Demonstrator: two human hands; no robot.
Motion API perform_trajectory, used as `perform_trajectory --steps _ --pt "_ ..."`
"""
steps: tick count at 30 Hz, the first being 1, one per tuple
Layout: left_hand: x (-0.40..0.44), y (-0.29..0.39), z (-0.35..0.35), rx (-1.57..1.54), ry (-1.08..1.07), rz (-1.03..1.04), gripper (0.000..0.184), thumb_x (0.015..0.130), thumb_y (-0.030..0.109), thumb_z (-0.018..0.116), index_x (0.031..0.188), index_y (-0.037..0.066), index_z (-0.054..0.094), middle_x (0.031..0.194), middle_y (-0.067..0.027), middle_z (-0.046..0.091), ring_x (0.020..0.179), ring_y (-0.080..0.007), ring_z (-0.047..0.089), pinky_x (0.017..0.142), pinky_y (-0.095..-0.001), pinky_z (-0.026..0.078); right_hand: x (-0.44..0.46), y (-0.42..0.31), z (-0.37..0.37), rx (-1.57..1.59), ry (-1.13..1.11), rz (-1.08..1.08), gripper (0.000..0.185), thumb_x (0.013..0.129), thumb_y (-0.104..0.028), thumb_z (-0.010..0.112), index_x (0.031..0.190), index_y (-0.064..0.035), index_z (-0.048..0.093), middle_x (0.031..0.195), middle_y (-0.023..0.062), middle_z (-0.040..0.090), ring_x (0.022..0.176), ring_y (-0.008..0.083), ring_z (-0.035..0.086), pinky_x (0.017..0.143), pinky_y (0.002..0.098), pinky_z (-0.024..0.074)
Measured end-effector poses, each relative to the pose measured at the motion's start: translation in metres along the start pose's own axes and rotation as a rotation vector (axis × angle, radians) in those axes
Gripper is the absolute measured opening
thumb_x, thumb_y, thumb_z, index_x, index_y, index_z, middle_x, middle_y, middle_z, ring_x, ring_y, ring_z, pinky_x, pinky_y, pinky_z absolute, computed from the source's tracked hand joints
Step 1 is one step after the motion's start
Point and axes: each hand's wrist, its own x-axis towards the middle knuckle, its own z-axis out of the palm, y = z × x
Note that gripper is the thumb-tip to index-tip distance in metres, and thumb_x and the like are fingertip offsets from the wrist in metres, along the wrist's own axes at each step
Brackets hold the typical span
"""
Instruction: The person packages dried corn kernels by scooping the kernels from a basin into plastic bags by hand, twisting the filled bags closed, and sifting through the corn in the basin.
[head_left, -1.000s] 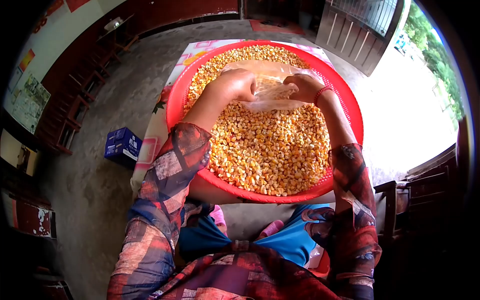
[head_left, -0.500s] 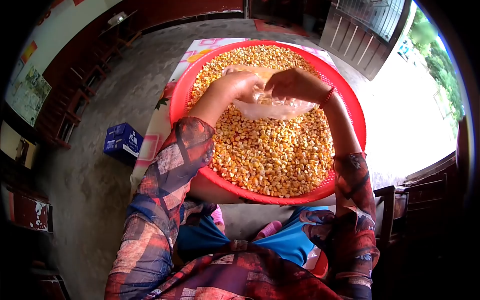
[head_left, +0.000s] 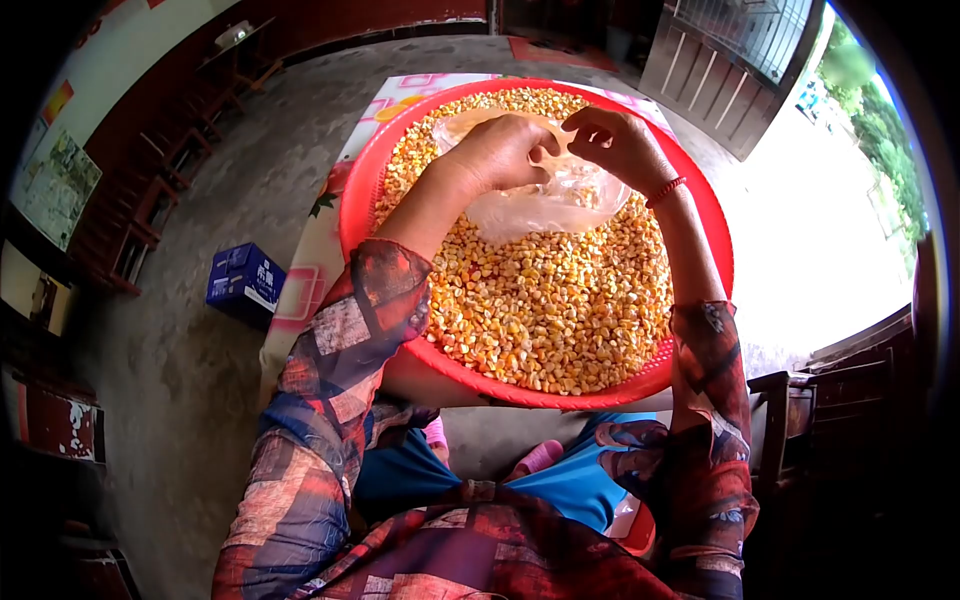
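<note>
A thin, translucent plastic bag (head_left: 545, 212) lies crumpled on a broad layer of loose yellow-orange corn kernels (head_left: 540, 310). The kernels fill a round red basket (head_left: 357, 205) with a perforated rim. Over the bag's left part, my left hand (head_left: 505, 150) is half curled, thumb and fingers apart, nothing visible between them. Facing it, my right hand (head_left: 615, 143) hangs over the bag's upper right side, its bent fingers spread with gaps. A red bracelet (head_left: 665, 191) circles my right wrist. Some fingertips are partly hidden, and the bag lies close beneath both hands.
Under the basket is a table with a patterned cloth (head_left: 300, 300). A blue box (head_left: 245, 280) stands on the concrete floor to the left. Wooden chairs (head_left: 150, 215) line the left wall. A door (head_left: 725, 75) stands ajar at the upper right, with daylight beyond.
Both hands have risen from the bag's opening and turned, their fingers parting. My left hand moved slightly right and up; my right hand also moved up and right. The bag has shifted and changed shape.
</note>
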Motion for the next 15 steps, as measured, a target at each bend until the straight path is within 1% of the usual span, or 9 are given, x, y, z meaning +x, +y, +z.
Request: perform_trajectory --steps 1,3,5,7,9,10,12,13,15 --pt "0.0 0.005 0.002 -0.02 0.005 0.024 0.037 0.065 0.017 0.069 0.1 0.005 0.061 0.082 -0.0107 0.063 0.075 -0.0195 0.06 0.07 -0.0284 0.047 0.0 -0.003 0.0 0.004 0.025 -0.007 0.024 0.074 -0.01 0.063 0.097 -0.0056 0.06 0.079 0.0031 0.061 0.069 0.0109 0.058 0.063 0.0246 0.0482" --pt "-0.001 0.006 0.011 -0.011 -0.115 0.028 0.034 0.067 0.018 0.067 0.099 0.009 0.062 0.084 -0.0111 0.063 0.077 -0.0199 0.06 0.071 -0.0302 0.047 -0.004 0.006 0.004 -0.176 -0.106 0.049 0.028 0.071 -0.015 0.067 0.096 -0.0063 0.061 0.082 0.005 0.062 0.072 0.014 0.059 0.065 0.0268 0.0483" --pt "0.0 0.003 0.015 0.06 -0.278 0.077 0.033 0.068 0.018 0.066 0.099 0.008 0.062 0.084 -0.0123 0.063 0.077 -0.0204 0.06 0.072 -0.0302 0.046 -0.012 0.03 0.016 -0.35 -0.359 0.094 0.03 0.067 -0.021 0.068 0.093 -0.0085 0.062 0.083 0.0088 0.063 0.078 0.022 0.061 0.071 0.0319 0.0476" --pt "0.0 0.003 0.017 0.097 -0.338 0.107 0.032 0.069 0.018 0.065 0.099 0.008 0.062 0.085 -0.0127 0.063 0.077 -0.0207 0.06 0.072 -0.0302 0.046 -0.013 0.033 0.012 -0.279 -0.354 -0.012 0.026 0.071 -0.02 0.064 0.094 -0.0084 0.062 0.082 0.0079 0.064 0.073 0.0194 0.061 0.066 0.0306 0.0489" --pt "-0.001 0.003 0.018 -0.01 -0.136 0.058 0.029 0.07 0.016 0.064 0.098 0.007 0.062 0.083 -0.0122 0.063 0.075 -0.0217 0.06 0.071 -0.0302 0.047 -0.011 0.028 0.001 0.026 -0.21 0.205 0.021 0.076 -0.017 0.06 0.095 -0.0088 0.062 0.079 0.0052 0.064 0.065 0.0138 0.06 0.057 0.0276 0.0489" --pt "-0.001 0.004 0.016 -0.009 -0.134 0.059 0.029 0.07 0.016 0.064 0.098 0.007 0.062 0.083 -0.0122 0.063 0.075 -0.0217 0.06 0.071 -0.0302 0.047 -0.01 0.017 -0.006 0.204 -0.061 0.278 0.017 0.078 -0.014 0.058 0.094 -0.0088 0.063 0.076 0.0021 0.063 0.058 0.0086 0.057 0.049 0.0232 0.046" --pt "0.002 0.008 0.013 -0.012 0.178 0.204 0.027 0.071 0.016 0.063 0.097 0.007 0.062 0.083 -0.0109 0.063 0.074 -0.0218 0.061 0.07 -0.0304 0.047 -0.008 0.017 -0.019 0.422 0.248 0.324 0.016 0.08 -0.016 0.057 0.093 -0.0074 0.063 0.074 -0.0004 0.062 0.062 0.0057 0.056 0.051 0.0201 0.0438" --pt "0.003 0.01 0.013 -0.012 0.181 0.205 0.027 0.071 0.016 0.063 0.097 0.007 0.062 0.083 -0.0109 0.063 0.074 -0.0218 0.061 0.07 -0.0304 0.047 -0.009 0.023 -0.025 0.494 0.397 0.318 0.016 0.081 -0.015 0.056 0.091 -0.0062 0.063 0.073 -0.0009 0.062 0.063 0.0054 0.056 0.052 0.0198 0.0434" --pt "0.005 0.014 0.013 -0.036 0.303 0.345 0.025 0.072 0.014 0.063 0.095 0.007 0.062 0.084 -0.0106 0.063 0.075 -0.0217 0.061 0.07 -0.03 0.048 -0.013 0.075 -0.027 0.269 0.536 0.285 0.018 0.08 -0.022 0.056 0.087 -0.0085 0.065 0.073 0.0025 0.064 0.065 0.0126 0.059 0.058 0.0259 0.0459"
